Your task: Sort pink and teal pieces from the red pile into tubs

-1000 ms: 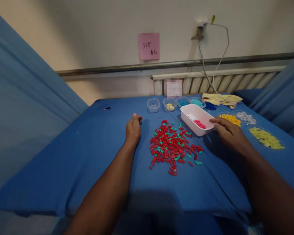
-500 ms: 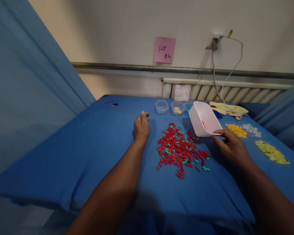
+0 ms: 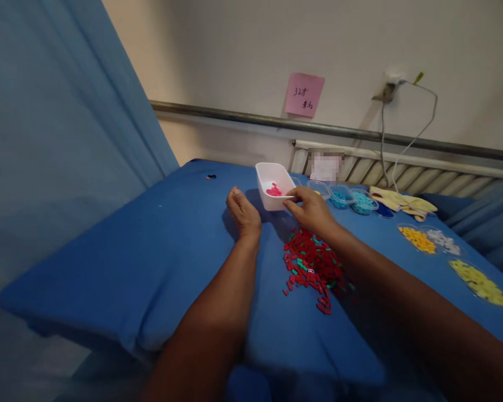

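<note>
My right hand [image 3: 312, 211] grips the near rim of a white plastic tub [image 3: 263, 187] and holds it tilted above the blue-covered bed. Several pinkish-red pieces [image 3: 274, 190] lie in the bottom of the tub. To its left, my left hand [image 3: 243, 213] rests low over the cover with fingers stretched out and slightly cupped, nothing visible in it. A heap of small red pieces [image 3: 305, 257] mixed with green ones [image 3: 300, 263] is spread on the cover to the right of my left forearm. My right forearm covers part of that heap.
Clear containers with blue pieces [image 3: 340, 198] and turquoise pieces [image 3: 362, 202] stand along the back. At right lie trays of orange pieces [image 3: 418, 240], white pieces [image 3: 443, 242] and yellow pieces [image 3: 480, 282]. A yellow cloth [image 3: 402, 202] sits behind them. A curtain [image 3: 92, 111] hangs at left.
My right hand has carried the white tub leftward, from behind the right of the heap to near my left hand. My left hand's fingers have straightened. The view has shifted slightly.
</note>
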{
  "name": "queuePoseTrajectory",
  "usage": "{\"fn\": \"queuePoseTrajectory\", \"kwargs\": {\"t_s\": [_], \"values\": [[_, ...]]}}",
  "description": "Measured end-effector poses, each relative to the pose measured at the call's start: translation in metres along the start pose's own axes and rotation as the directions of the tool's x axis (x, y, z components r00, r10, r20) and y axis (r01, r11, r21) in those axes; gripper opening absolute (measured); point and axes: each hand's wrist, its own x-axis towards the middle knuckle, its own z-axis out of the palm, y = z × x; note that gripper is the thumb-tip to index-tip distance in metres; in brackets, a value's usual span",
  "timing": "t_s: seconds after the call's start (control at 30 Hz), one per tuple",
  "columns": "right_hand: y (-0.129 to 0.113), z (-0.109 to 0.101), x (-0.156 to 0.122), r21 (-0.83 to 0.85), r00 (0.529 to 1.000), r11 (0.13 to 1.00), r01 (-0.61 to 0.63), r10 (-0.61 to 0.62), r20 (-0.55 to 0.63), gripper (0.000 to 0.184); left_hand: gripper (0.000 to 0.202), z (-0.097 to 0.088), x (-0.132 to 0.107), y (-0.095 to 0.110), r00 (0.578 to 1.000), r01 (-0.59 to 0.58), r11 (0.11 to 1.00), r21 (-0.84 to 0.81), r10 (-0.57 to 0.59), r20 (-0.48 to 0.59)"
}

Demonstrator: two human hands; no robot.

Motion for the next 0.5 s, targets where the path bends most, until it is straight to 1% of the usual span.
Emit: {"fn": "queuePoseTrajectory", "kwargs": {"t_s": [0.03, 0.1, 0.17, 0.2, 0.27, 0.37, 0.43, 0.5], "values": [[-0.003, 0.016, 0.012, -0.019, 1.0, 1.0, -0.023, 0.024, 0.016, 0.026, 0.062, -0.002, 0.001, 0.001, 1.0, 0.005, 1.0, 0.004, -0.005, -0.003], [-0.007, 0.043, 0.026, -0.041, 0.998, 0.999, -0.036, 0.038, 0.044, 0.031, 0.059, -0.003, 0.001, 0.001, 0.999, 0.025, 0.999, 0.026, -0.026, 0.033], [-0.006, 0.058, 0.031, -0.056, 0.997, 0.998, -0.026, 0.03, 0.073, 0.044, 0.057, -0.001, -0.001, 0.0, 0.992, 0.061, 0.997, 0.055, -0.067, 0.104], [-0.003, 0.061, 0.031, -0.066, 0.996, 0.998, -0.022, 0.027, 0.083, 0.051, 0.056, 0.001, -0.002, -0.001, 0.987, 0.074, 0.995, 0.064, -0.083, 0.14], [0.006, 0.058, 0.031, -0.1, 0.996, 0.995, -0.024, 0.033, 0.088, 0.058, 0.054, 0.005, -0.006, -0.002, 0.981, 0.078, 0.995, 0.066, -0.089, 0.174], [0.026, 0.044, 0.038, -0.171, 0.994, 0.984, -0.044, 0.06, 0.087, 0.061, 0.052, 0.012, -0.011, -0.003, 0.987, 0.052, 0.996, 0.07, -0.062, 0.149], [0.038, 0.038, 0.046, -0.214, 0.99, 0.976, -0.05, 0.076, 0.117, 0.064, 0.052, 0.015, -0.013, -0.005, 0.989, 0.038, 0.996, 0.078, -0.049, 0.142], [0.047, 0.036, 0.054, -0.249, 0.982, 0.967, -0.05, 0.092, 0.163, 0.065, 0.055, 0.019, -0.012, -0.01, 0.988, 0.019, 0.998, 0.059, -0.028, 0.155]]}}
